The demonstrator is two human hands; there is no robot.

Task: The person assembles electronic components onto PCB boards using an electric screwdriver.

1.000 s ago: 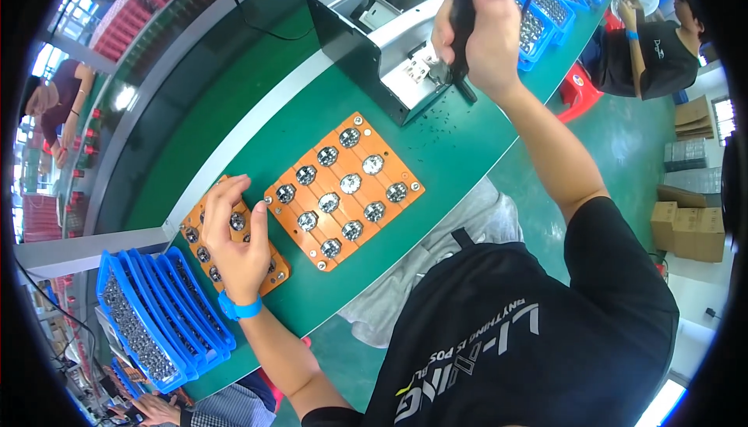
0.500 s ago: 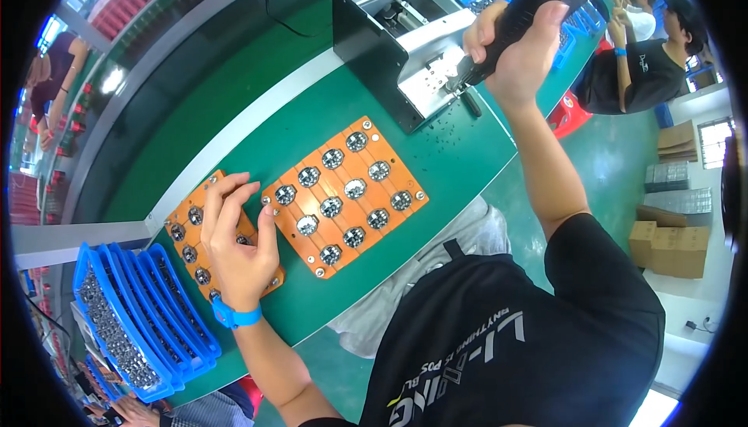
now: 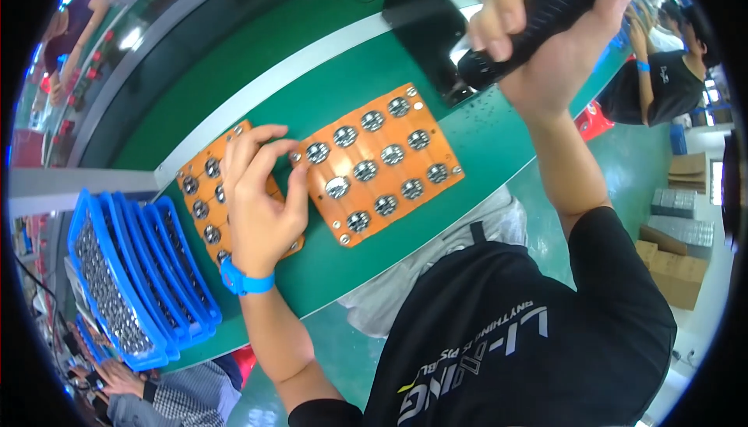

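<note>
My right hand [image 3: 553, 61] is wrapped round a black electric screwdriver [image 3: 538, 26], raised at the upper right in front of a black-and-silver bench machine [image 3: 428, 33]. The driver's tip is hard to make out. An orange fixture plate [image 3: 378, 185] with several round metal-and-black parts seated in rows lies on the green bench. My left hand [image 3: 265, 205], a blue band at its wrist, rests over a second orange plate [image 3: 204, 189] and partly hides it. Its fingers are loosely bent, thumb apart, close to the first plate's left corner; nothing shows between them.
Blue bins [image 3: 117, 287] of small metal parts stand in a row at the bench's left end. Small dark specks [image 3: 487, 111] lie beside the machine. A co-worker in black [image 3: 662, 88] is at the far right; another person's hands [image 3: 121, 380] show at lower left.
My right hand has lifted the screwdriver away from the machine's front. The whole view has shifted, so the plates sit higher and farther right; my left hand stays by them.
</note>
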